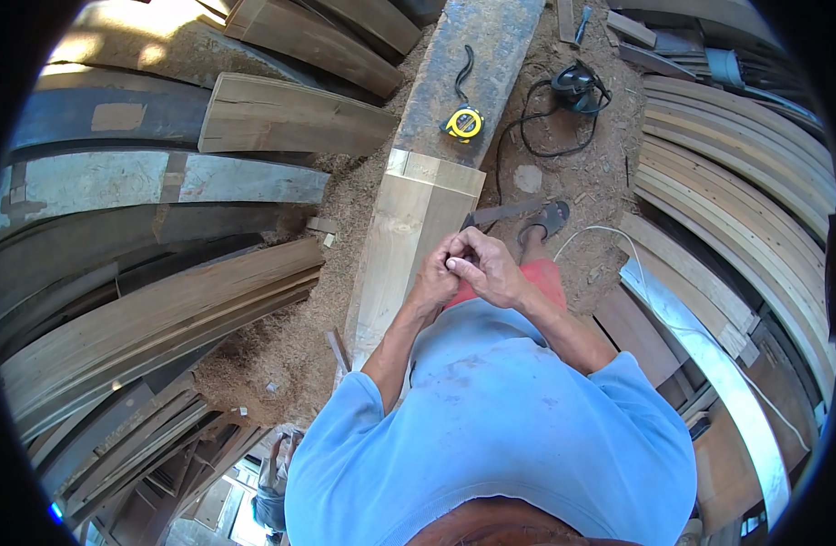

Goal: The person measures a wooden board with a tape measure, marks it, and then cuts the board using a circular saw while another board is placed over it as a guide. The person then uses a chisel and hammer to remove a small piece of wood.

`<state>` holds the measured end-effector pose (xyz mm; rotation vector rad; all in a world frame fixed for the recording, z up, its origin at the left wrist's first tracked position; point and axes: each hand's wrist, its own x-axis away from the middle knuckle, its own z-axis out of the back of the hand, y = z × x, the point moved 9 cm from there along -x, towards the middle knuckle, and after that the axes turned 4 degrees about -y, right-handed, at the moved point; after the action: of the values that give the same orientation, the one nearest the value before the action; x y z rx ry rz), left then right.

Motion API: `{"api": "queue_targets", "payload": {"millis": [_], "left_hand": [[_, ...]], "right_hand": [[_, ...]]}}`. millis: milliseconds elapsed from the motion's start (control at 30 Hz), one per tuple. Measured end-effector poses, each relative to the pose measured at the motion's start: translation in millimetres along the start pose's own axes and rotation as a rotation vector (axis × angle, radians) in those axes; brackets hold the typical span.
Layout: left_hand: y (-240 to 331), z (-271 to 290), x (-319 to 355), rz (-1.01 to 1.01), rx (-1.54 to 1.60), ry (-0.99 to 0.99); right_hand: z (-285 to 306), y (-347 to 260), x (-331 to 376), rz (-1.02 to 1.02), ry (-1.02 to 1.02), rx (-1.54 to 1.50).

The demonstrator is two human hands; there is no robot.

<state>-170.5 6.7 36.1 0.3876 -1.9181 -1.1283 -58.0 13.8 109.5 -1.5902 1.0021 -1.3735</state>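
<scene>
Both the left hand and right hand are curled together by the right edge of the pale board, can't tell from here if they're pinching anything, and it lies left of them, running lengthwise away from the person, left hand nearer, tape measure past its far end.

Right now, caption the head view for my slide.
Hands together near a pale board, a yellow tape measure lying beyond.

The bare left hand and right hand meet near a pale, flat wooden board; beyond it, a yellow-and-black tape measure rests on the worn, grey-brown wooden counter.
</scene>
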Motion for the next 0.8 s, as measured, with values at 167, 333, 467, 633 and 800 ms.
{"api": "queue_targets", "payload": {"millis": [167, 333, 467, 633, 800], "left_hand": [[-13, 80, 7, 0.133, -0.282, 0.158], [-2, 191, -5, 0.125, -0.507, 0.561], [3, 213, -30, 0.028, -0.734, 0.56], [-8, 186, -36, 0.073, -0.962, 0.495], [16, 143, -32, -0.191, -1.195, 0.343]], "right_hand": [[23, 21, -15, -0.035, 0.036, 0.221], [79, 41, -19, -0.16, 0.221, 0.404], [91, 55, -22, -0.211, 0.221, 0.472], [79, 65, -33, -0.156, 0.245, 0.584], [56, 62, -50, 0.015, 0.23, 0.807]]}}
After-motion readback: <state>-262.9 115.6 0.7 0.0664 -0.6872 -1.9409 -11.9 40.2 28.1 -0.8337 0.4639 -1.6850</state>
